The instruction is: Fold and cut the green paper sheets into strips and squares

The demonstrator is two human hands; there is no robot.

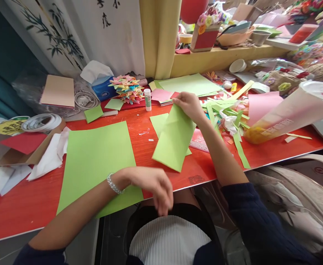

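Note:
My right hand point(187, 105) pinches the top edge of a light green paper strip point(174, 140), which hangs tilted over the red table. Beneath that strip lies another green piece point(158, 123), mostly covered. My left hand point(153, 184), with a beaded bracelet on its wrist, hovers at the table's front edge with its fingers bent downward and slightly blurred; what they hold, if anything, cannot be made out. Under my left forearm a large green sheet point(97, 158) lies flat. A glue stick point(147, 100) stands upright behind the papers.
Green paper scraps point(240, 143) are heaped at the right, beside a tilted plastic cup point(291, 114). Folded colored pieces point(126, 89) and a blue tissue pack point(102, 88) sit at the back. A cardboard box point(37, 151) is at left.

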